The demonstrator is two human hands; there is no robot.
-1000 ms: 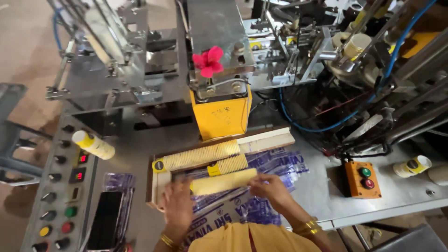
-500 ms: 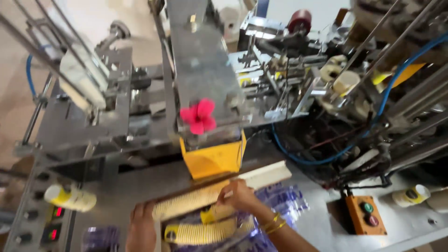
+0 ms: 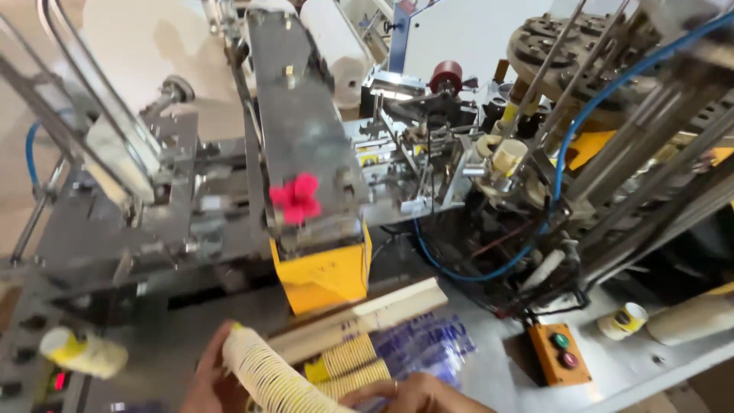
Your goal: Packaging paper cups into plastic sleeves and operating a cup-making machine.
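Observation:
A long stack of nested pale paper cups (image 3: pixel 264 375) is lifted at a slant near the bottom edge. My left hand (image 3: pixel 208 376) grips its upper end from behind. My right hand (image 3: pixel 419 393) closes on its lower end, which runs out of view. Just beyond the hands, two more cup stacks (image 3: pixel 348 363) lie on a clear printed plastic bag (image 3: pixel 428 344) on the metal table. A pale wooden strip (image 3: pixel 367 313) lies behind them.
A yellow box (image 3: pixel 325 275) with a red flower (image 3: pixel 295 199) above it stands on the machine straight ahead. An orange button box (image 3: pixel 562 353) and a single cup (image 3: pixel 623 321) sit at right. Another cup stack (image 3: pixel 80 353) lies at left. Blue hoses (image 3: pixel 459 268) hang at the centre right.
The view has tilted up toward the machine. Both hands have raised one cup stack off the pile, and it now points up and left.

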